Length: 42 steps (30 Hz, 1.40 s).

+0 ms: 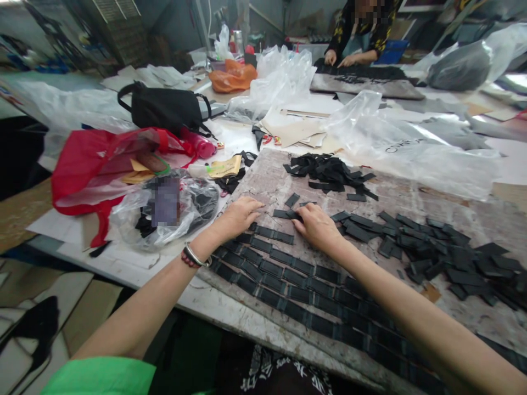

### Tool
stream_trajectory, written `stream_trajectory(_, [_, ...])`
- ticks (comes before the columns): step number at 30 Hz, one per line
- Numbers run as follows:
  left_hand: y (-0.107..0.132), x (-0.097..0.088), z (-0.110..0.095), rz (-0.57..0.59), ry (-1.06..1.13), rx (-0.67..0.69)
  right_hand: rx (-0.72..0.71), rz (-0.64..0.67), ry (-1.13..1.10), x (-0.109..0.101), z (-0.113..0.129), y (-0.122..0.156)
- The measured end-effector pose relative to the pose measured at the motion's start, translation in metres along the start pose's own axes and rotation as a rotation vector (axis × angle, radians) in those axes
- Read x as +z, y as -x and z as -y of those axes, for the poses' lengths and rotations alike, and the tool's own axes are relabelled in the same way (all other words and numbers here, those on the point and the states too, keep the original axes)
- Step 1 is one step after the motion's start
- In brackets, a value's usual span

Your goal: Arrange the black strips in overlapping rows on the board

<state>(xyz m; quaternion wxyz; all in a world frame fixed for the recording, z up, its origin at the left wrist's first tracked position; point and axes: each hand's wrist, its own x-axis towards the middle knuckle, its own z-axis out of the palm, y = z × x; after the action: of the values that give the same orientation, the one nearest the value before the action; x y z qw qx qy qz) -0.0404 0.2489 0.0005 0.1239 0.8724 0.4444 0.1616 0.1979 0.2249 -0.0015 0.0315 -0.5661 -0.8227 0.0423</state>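
My left hand [241, 215] lies flat, fingers stretched out, on the stained work board [411, 203], pressing the left end of the rows of black rectangular strips [284, 269]. My right hand [315, 225] rests palm down beside it, its fingertips touching a single black strip [284, 214] at the top of the rows. The strips lie side by side in several neat rows running toward the lower right. A loose heap of black strips [428, 247] sits to the right, and a smaller pile [329, 173] lies farther back.
A clear bag with dark pieces [164, 211] and a red bag [99, 164] lie to the left. A black bag [164, 109], an orange bag [233, 77] and clear plastic sheets [403, 148] cover the table behind. Another person [362, 38] works at the far end.
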Motion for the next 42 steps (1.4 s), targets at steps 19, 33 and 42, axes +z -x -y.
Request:
stream_trajectory(19, [-0.049,0.025,-0.026,0.178,-0.184,0.14,-0.125,0.026,-0.065,-0.008,-0.038,0.081])
stream_trajectory(33, [-0.027,0.014,-0.063,0.071,-0.358,0.396,-0.161,0.019,-0.008,-0.01,-0.052,0.097])
stream_trajectory(42, [-0.012,0.031,-0.11,0.157,-0.191,0.49,-0.107,-0.077,-0.072,-0.019,-0.055,0.117])
